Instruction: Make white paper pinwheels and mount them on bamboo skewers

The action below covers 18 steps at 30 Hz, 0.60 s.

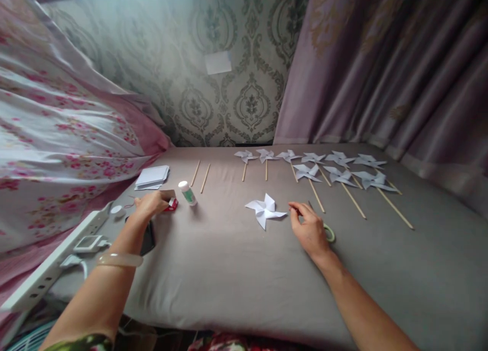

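A white paper pinwheel head, without a stick, lies on the grey cloth. Just right of it, my right hand has thumb and forefinger pinched together; whatever is between them is too small to make out. Partly hidden behind that hand are scissors with pale green handles. My left hand has its fingers closed at a small red box with a brown flap, and the fingertips are partly hidden. Beside the box stands a glue stick with a white cap.
Finished pinwheels on sticks lie in rows at the back right. Two loose wooden sticks and a stack of white paper are at the back left. A dark phone, a white round lid and a power strip line the left side.
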Each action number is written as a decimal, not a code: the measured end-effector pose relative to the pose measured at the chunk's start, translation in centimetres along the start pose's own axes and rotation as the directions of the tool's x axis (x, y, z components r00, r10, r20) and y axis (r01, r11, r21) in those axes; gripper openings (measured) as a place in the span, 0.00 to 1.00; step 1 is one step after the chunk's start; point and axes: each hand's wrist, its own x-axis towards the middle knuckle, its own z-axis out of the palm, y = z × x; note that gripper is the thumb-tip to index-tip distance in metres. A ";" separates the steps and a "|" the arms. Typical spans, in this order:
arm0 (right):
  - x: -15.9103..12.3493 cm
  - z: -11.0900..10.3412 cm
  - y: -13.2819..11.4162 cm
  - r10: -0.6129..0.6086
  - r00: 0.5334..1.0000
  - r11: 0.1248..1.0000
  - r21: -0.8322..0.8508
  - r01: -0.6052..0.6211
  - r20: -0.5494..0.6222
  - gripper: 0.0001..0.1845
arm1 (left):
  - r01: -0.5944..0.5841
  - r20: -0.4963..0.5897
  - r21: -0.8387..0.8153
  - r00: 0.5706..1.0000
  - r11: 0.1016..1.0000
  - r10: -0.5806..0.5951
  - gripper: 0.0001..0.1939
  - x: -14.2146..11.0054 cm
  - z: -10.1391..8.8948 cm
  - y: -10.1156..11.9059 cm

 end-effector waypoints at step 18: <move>-0.1 0.2 0.5 0.017 1.000 1.000 0.008 -0.017 0.007 0.13 | 0.073 -0.118 0.146 0.991 0.987 -0.056 0.20 -1.1 2.0 -2.0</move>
